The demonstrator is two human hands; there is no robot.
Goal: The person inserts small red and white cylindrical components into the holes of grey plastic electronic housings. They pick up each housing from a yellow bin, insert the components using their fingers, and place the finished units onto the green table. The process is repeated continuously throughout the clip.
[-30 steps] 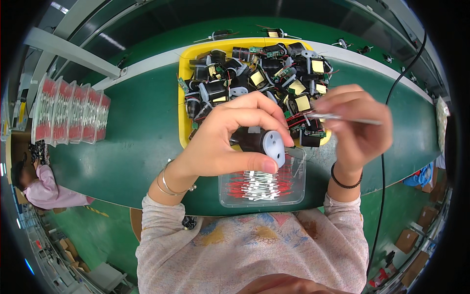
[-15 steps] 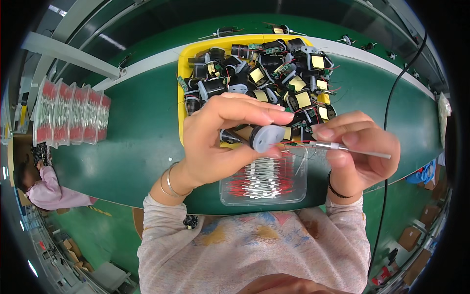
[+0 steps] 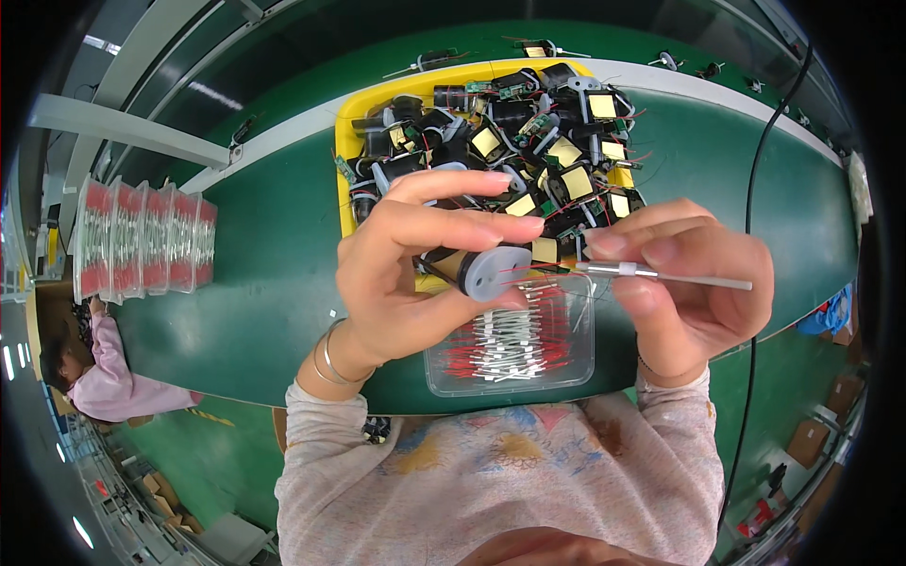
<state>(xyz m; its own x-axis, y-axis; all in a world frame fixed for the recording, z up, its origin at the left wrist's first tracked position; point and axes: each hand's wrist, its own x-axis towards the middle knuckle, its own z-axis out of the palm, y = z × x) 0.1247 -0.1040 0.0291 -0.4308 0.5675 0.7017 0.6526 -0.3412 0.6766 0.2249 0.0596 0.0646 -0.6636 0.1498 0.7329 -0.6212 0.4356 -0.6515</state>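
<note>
The left hand [image 3: 406, 274] is clamped around a small black cylindrical motor [image 3: 477, 271], thumb below and fingers curled over the top, its grey round end cap facing 3 o'clock. Thin red leads run from that cap toward the right hand [image 3: 684, 283], which pinches a slim grey metal tool [image 3: 665, 275] lying level, its tip pointing at 9 o'clock and nearly touching the cap. Both hands hang above a clear plastic tray [image 3: 444, 373] of red-and-white wire pieces at the near edge of the green belt [image 3: 264, 245]. At 12 o'clock, just beyond the hands, a yellow bin [image 3: 351, 108] brims with black parts bearing square yellow labels. At 9 o'clock, well apart, stands a row of clear packs with red contents [image 3: 142, 241]; bare belt lies between
</note>
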